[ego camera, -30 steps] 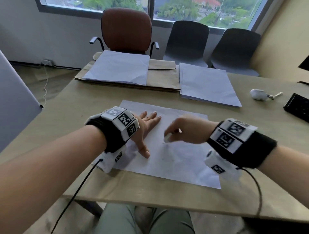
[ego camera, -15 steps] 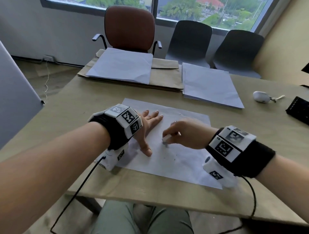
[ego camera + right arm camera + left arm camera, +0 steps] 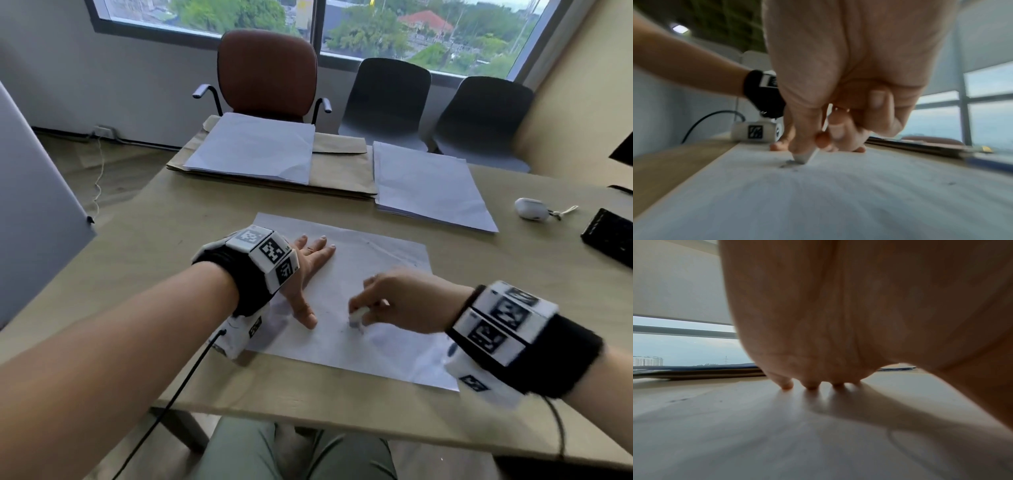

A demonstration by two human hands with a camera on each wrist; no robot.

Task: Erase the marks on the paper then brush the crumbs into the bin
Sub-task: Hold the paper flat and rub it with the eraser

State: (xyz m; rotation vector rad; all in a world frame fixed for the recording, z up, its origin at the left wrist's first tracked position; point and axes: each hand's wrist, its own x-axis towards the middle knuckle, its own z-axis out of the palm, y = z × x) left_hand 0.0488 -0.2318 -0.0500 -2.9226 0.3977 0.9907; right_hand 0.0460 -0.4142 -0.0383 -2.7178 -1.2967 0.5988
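Your left hand [image 3: 305, 270] flat, fingers spread, pinning white paper sheet [image 3: 387, 346] near counter [image 3: 171, 240] front edge. Right hand [image 3: 394, 301] pinches small white eraser [image 3: 358, 314] on grey smudge [image 3: 787, 163]. Risks: hard rubbing crumples or tears sheet; crumbs scatter off front edge. No bin in view.

The eraser [image 3: 804, 157] is mostly covered by the right hand [image 3: 842, 78]; the black device [image 3: 608, 236] at 3 o'clock is cropped.
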